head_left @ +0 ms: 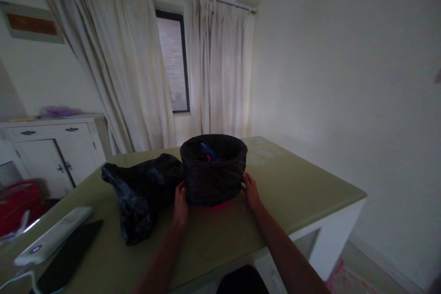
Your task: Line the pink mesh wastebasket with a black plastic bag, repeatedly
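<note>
A small trash bin stands upright on the table, lined with a black plastic bag (pixel 213 183) that is folded down over its outside. Only a strip of its pinkish-red base (pixel 218 205) shows below the bag. Inside lies a blue object with red parts (pixel 209 151), its kind unclear. My left hand (pixel 181 204) presses against the bin's left side, and my right hand (pixel 252 191) holds the right side, fingers curved around it. Just left of the bin, a crumpled black plastic bag (pixel 144 193) rests near my left hand.
The greenish table (pixel 296 183) has a corner at the right. On its left side are a white power strip (pixel 55 234) with a cable and a dark flat object (pixel 70 255). Behind stand a white cabinet (pixel 51 151) and curtains (pixel 131 64); a red item (pixel 20 204) sits lower left.
</note>
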### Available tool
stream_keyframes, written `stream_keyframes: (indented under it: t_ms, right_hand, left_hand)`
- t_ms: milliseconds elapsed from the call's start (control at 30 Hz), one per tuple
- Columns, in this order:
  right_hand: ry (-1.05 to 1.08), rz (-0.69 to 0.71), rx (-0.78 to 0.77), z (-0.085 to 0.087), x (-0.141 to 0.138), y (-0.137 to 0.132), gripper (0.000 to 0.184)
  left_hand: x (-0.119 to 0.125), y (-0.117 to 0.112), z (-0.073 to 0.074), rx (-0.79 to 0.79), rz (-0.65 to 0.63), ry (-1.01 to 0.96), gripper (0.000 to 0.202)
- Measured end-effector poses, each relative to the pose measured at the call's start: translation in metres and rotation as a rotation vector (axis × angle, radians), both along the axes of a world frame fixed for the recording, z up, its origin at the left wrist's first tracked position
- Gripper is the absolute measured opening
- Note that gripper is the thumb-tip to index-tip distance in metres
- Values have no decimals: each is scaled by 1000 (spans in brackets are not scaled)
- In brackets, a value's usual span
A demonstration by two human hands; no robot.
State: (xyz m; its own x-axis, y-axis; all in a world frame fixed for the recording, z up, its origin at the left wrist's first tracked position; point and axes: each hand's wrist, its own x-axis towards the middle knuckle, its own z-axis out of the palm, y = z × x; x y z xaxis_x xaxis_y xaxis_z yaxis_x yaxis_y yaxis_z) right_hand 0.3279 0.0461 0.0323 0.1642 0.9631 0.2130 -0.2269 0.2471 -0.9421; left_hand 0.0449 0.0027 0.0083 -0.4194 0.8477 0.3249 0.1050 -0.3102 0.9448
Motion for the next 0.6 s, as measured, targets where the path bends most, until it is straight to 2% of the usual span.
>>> stream_keyframes:
  t_ms: [300,600]
  right_hand:
    - [2,29,8,2,-1,-2,51]
    - [-11,14,7,1,0,0,50]
  left_hand:
    - [0,-1,1,0,-19,-9,59]
    - [0,0,-1,-8,-51,-18,65]
